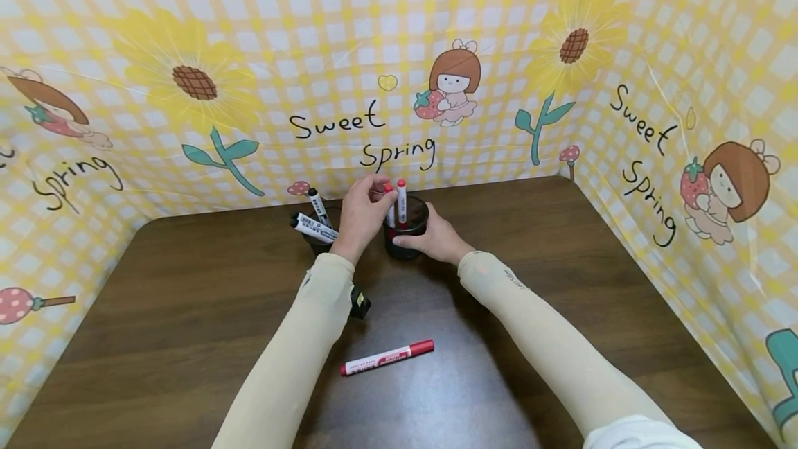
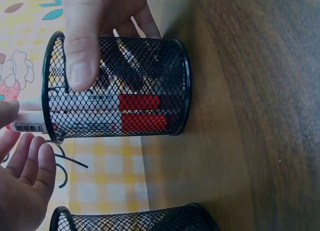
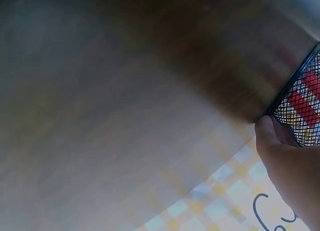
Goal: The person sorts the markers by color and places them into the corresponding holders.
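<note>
My right hand [image 1: 439, 235] grips a black mesh pen cup [image 1: 405, 247], its thumb across the near side in the left wrist view. Two red-and-white markers stand in this cup, their red caps [image 2: 144, 123] low inside the mesh. With thumb and fingers, my left hand [image 1: 360, 219] pinches the upper end of one marker [image 2: 27, 122], above the rim. The other marker [image 1: 402, 201] stands beside it, free of the fingers. In the right wrist view only part of the right hand [image 3: 287, 166] and the cup [image 3: 305, 103] shows.
Left of my left hand, a second mesh cup [image 1: 316, 247] holds black-capped markers [image 1: 314, 227]. A red marker [image 1: 388, 357] lies on the brown table [image 1: 206, 324] in front. A small black object [image 1: 359, 303] is partly hidden by the left sleeve. Checked cloth [image 1: 337, 75] lines the back and sides.
</note>
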Tool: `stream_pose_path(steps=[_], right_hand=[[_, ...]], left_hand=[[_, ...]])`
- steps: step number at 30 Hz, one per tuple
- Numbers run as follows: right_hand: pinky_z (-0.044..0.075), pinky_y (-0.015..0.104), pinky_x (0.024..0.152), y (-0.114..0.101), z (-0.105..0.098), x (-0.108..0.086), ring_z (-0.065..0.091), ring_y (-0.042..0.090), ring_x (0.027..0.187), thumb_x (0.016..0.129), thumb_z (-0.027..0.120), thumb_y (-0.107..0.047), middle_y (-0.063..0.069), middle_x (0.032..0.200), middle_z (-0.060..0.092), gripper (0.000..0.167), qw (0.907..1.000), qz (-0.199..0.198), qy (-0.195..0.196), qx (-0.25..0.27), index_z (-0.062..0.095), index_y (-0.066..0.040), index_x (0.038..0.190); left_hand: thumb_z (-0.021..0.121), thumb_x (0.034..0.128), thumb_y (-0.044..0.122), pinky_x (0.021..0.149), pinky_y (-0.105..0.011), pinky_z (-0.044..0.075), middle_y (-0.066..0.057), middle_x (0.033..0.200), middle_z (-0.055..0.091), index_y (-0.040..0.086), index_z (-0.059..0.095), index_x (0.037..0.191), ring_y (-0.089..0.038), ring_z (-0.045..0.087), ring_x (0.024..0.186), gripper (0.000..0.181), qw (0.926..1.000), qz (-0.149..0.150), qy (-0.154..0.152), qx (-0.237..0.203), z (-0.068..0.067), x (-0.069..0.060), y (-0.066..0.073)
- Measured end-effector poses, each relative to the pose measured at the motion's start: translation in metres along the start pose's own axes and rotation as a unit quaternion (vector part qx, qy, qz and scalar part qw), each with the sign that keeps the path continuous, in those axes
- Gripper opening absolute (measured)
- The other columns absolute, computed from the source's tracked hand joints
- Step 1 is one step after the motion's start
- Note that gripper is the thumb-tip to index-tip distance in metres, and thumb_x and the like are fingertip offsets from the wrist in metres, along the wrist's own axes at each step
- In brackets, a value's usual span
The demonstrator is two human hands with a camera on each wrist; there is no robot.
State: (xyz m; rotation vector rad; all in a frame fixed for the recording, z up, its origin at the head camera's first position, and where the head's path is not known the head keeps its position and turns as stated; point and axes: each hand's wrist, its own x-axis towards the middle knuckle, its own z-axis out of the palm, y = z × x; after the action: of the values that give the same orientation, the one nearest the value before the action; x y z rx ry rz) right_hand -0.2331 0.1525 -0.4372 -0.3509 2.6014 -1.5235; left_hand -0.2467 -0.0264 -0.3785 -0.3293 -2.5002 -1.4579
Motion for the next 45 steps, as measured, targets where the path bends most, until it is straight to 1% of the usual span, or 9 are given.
stream_pose_path(steps=[15,22,25,27,30,33,36,39,45], right_hand=[[0.042,0.043,0.103,0.001,-0.001,0.000,0.054,0.026,0.121,0.084,0.083,-0.043,0.012,0.131,0.054,0.087,0.9999,-0.004,0.001,-0.012,0.035,-0.003,0.144],[0.041,0.044,0.104,0.001,0.005,0.000,0.053,0.026,0.123,0.084,0.082,-0.043,0.015,0.135,0.052,0.089,0.9999,-0.011,-0.004,-0.009,0.034,-0.003,0.147],[0.041,0.044,0.104,0.002,0.006,0.001,0.054,0.027,0.122,0.085,0.082,-0.042,0.015,0.134,0.053,0.087,0.9999,-0.014,-0.006,-0.007,0.034,-0.002,0.146],[0.041,0.044,0.104,0.002,0.004,0.000,0.054,0.027,0.122,0.085,0.082,-0.041,0.014,0.132,0.054,0.086,0.9999,-0.010,-0.003,-0.003,0.035,-0.003,0.145],[0.041,0.044,0.104,0.003,0.001,-0.001,0.054,0.028,0.123,0.084,0.083,-0.043,0.012,0.130,0.056,0.084,1.0000,0.002,0.003,-0.001,0.036,-0.006,0.142],[0.040,0.044,0.105,0.001,-0.001,0.000,0.053,0.028,0.125,0.083,0.083,-0.047,0.011,0.130,0.057,0.084,0.9999,0.012,0.003,-0.005,0.036,-0.009,0.142],[0.040,0.044,0.105,0.000,-0.002,0.000,0.052,0.028,0.126,0.083,0.082,-0.048,0.011,0.132,0.056,0.085,0.9998,0.016,-0.005,-0.007,0.035,-0.009,0.143],[0.040,0.046,0.105,-0.001,-0.003,-0.001,0.051,0.030,0.127,0.084,0.082,-0.047,0.013,0.134,0.055,0.088,0.9999,0.014,-0.009,-0.003,0.034,-0.007,0.145],[0.040,0.047,0.105,0.002,-0.001,0.000,0.051,0.031,0.127,0.083,0.082,-0.047,0.014,0.134,0.055,0.089,0.9999,0.007,-0.011,-0.001,0.034,-0.006,0.146]], left_hand=[[0.073,0.0959,0.028,0.083,-0.039,0.052,-0.006,0.113,0.062,0.012,0.067,0.124,-0.021,0.060,0.100,0.033,1.0000,0.006,-0.003,0.003,-0.007,-0.003,0.007],[0.071,0.0969,0.021,0.086,-0.038,0.051,-0.007,0.111,0.062,0.008,0.068,0.122,-0.025,0.062,0.099,0.029,0.9976,0.064,0.024,0.015,-0.024,-0.027,0.019],[0.069,0.0981,0.021,0.085,-0.039,0.051,-0.004,0.107,0.064,0.010,0.068,0.120,-0.021,0.060,0.096,0.025,0.9981,0.046,-0.012,0.040,-0.039,-0.045,0.029],[0.067,0.0989,0.024,0.085,-0.040,0.050,-0.002,0.104,0.066,0.012,0.068,0.118,-0.019,0.060,0.095,0.022,0.9954,0.019,-0.061,0.071,-0.050,-0.059,0.033],[0.067,0.0987,0.026,0.082,-0.041,0.051,0.001,0.100,0.067,0.015,0.069,0.115,-0.018,0.061,0.092,0.020,0.9788,-0.018,-0.163,0.122,-0.066,-0.082,0.032],[0.069,0.0976,0.027,0.078,-0.039,0.051,0.002,0.095,0.066,0.015,0.069,0.113,-0.017,0.060,0.086,0.020,0.9515,-0.039,-0.264,0.152,-0.080,-0.107,0.022],[0.073,0.0946,0.029,0.073,-0.037,0.050,0.003,0.089,0.063,0.013,0.069,0.112,-0.015,0.058,0.080,0.024,0.9260,-0.064,-0.338,0.154,-0.089,-0.132,0.009],[0.079,0.0891,0.030,0.070,-0.037,0.048,0.003,0.084,0.061,0.012,0.068,0.110,-0.015,0.057,0.075,0.030,0.9121,-0.065,-0.376,0.151,-0.094,-0.155,-0.002],[0.088,0.0789,0.027,0.071,-0.034,0.045,0.006,0.085,0.054,0.013,0.066,0.104,-0.012,0.052,0.078,0.036,0.9059,0.009,-0.386,0.175,-0.087,-0.187,-0.013]])
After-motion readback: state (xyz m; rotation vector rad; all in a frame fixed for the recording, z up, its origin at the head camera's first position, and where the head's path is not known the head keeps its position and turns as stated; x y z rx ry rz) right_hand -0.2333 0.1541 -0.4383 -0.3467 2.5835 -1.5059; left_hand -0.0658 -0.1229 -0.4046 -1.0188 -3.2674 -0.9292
